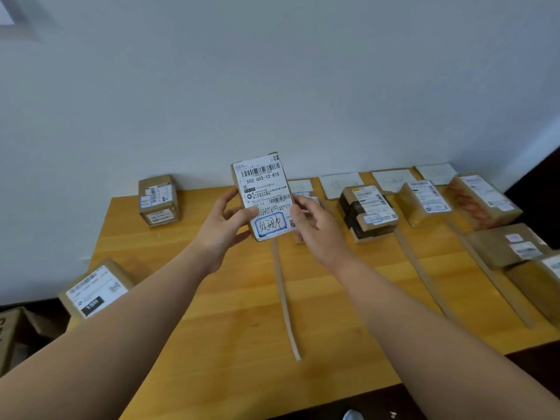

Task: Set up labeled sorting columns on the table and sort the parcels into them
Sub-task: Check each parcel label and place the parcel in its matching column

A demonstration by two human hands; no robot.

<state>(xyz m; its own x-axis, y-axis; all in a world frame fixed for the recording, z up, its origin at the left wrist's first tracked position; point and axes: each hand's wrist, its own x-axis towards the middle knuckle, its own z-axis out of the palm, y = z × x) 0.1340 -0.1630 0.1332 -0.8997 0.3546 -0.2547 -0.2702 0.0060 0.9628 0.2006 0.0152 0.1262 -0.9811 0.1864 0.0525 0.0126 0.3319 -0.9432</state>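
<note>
I hold a small brown parcel [263,189] upright above the wooden table [230,322], its white shipping label with a blue handwritten stamp facing me. My left hand [225,225] grips its left edge, thumb on the label. My right hand [309,225] grips its right edge. Cardboard strips [285,301] lie lengthwise on the table as column dividers. White paper labels [341,184] lie along the far edge by the wall. Sorted parcels sit in the right columns: a dark one [366,210], a tan one [422,201] and a larger one [481,201].
A lone box [158,200] stands at the table's far left by the wall. Another labelled box [95,291] sits at the left edge near my left forearm. More parcels [509,247] lie at the far right. An open carton [15,334] is on the floor, left.
</note>
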